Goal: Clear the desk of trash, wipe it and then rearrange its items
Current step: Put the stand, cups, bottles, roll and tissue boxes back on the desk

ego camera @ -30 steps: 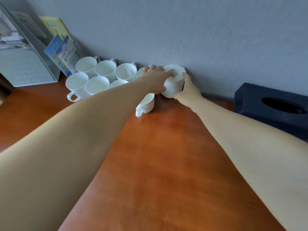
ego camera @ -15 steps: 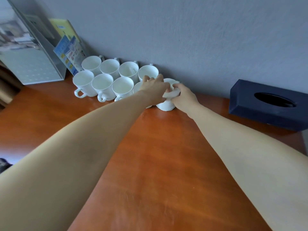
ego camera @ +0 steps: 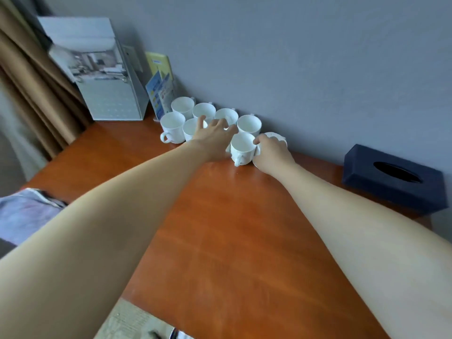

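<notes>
Several white cups (ego camera: 182,107) stand in two rows against the grey wall on the orange-brown desk (ego camera: 232,228). My left hand (ego camera: 211,135) lies over the front row with its fingers spread, holding nothing. The cup at the right end of the front row (ego camera: 242,146) has its handle toward me. My right hand (ego camera: 271,152) sits just right of it, thumb against its rim. The fingers curl over a white scalloped dish (ego camera: 277,137) by the wall, which the hand mostly hides.
A dark blue tissue box (ego camera: 391,177) stands at the right by the wall. A grey file holder (ego camera: 107,94) and brochures (ego camera: 160,91) stand at the back left, beside a brown curtain (ego camera: 29,81). A bluish cloth (ego camera: 27,214) lies off the desk's left edge.
Both hands were gripping the white dish. My left hand has let go and moved left over the cups. The view has swung right and pulled back.
</notes>
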Demonstrator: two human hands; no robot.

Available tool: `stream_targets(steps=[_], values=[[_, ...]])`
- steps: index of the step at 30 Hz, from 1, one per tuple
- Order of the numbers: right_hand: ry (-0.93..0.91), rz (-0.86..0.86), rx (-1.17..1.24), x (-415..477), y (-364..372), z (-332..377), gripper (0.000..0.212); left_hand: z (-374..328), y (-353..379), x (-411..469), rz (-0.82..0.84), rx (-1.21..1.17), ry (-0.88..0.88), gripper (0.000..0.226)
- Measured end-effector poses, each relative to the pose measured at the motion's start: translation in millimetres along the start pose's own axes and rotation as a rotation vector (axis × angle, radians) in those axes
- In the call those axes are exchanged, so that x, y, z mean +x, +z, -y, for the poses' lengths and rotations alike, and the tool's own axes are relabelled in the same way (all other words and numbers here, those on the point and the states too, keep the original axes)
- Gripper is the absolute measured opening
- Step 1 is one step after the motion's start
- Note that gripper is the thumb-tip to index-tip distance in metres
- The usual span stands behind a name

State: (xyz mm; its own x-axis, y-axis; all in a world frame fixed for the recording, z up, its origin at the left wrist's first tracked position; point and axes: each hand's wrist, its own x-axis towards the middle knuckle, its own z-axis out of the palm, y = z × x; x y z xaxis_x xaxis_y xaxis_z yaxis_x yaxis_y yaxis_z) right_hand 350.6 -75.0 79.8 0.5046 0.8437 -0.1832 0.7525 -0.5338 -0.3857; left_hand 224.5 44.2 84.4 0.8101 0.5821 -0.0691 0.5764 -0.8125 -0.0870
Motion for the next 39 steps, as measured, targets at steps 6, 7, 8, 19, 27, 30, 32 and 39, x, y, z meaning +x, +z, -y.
stream_targets(steps=[6, 7, 8, 19, 27, 30, 32, 39], values=[[-0.211, 0.012, -0.134, -49.3, 14.2, 142.0, 0.042, 107.9, -30.2, -101.9, -0.016, 0.013, -0.070, 0.067], [-0.234, 0.021, -0.132, -54.7, 20.9, 169.6, 0.043, 130.0, -33.4, -119.6, -0.023, 0.035, -0.088, 0.068], [-0.255, 0.030, -0.119, -61.3, 28.2, 196.7, 0.042, 151.4, -36.3, -138.0, -0.021, 0.058, -0.106, 0.069], [-0.680, 0.100, -0.213, -140.1, 103.1, 484.4, 0.041, 354.2, -60.0, -392.2, -0.037, 0.006, -0.528, 0.067], [-0.998, 0.218, -0.292, -214.8, 162.4, 610.3, 0.042, 406.2, -66.3, -559.2, -0.019, 0.008, -0.892, 0.073], [-1.106, 0.225, -0.293, -244.2, 171.4, 651.1, 0.044, 415.2, -68.3, -615.5, -0.039, 0.012, -1.009, 0.068], [-1.184, 0.242, -0.281, -265.8, 178.6, 681.1, 0.044, 419.8, -69.3, -651.4, -0.041, 0.000, -1.092, 0.068], [-1.439, 0.306, -0.255, -329.0, 211.5, 786.8, 0.044, 459.3, -69.6, -759.9, -0.046, -0.002, -1.376, 0.069]])
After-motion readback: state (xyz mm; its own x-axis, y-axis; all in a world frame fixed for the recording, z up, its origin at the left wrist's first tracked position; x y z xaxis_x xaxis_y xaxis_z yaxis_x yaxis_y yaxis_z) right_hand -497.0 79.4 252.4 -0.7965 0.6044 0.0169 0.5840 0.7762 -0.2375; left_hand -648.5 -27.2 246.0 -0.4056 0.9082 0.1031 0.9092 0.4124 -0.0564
